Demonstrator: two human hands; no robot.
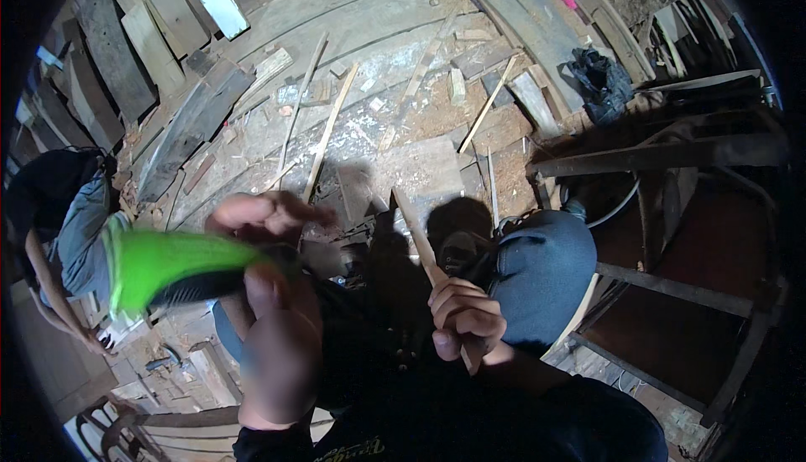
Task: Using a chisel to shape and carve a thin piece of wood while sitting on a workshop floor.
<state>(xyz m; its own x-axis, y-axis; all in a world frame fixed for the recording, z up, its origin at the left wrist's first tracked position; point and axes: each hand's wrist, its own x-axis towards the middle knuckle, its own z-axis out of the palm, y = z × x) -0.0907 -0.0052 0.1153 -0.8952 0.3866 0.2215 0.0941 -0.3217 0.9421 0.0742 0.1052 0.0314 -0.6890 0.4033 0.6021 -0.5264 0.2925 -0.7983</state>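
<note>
My right hand (466,319) is closed around the lower part of a narrow, pointed piece of wood (413,231), tilted with its tip up and to the left. My left hand (281,319), smeared by motion, has its thumb against a bright green and black object (185,269) that stretches left and looks gripped. The blur hides what kind of object it is. Blurred fingers (269,214) show just past its upper edge; I cannot tell whose they are. The two hands are apart, in front of my body.
A person (71,210) in grey sits at the left, one arm reaching down. Thin wooden strips (332,130) and offcuts lie on the dusty plank floor. Boards (155,17) lean at the far left. A dark wooden frame (672,156) and a black plastic bag (600,84) are at the right.
</note>
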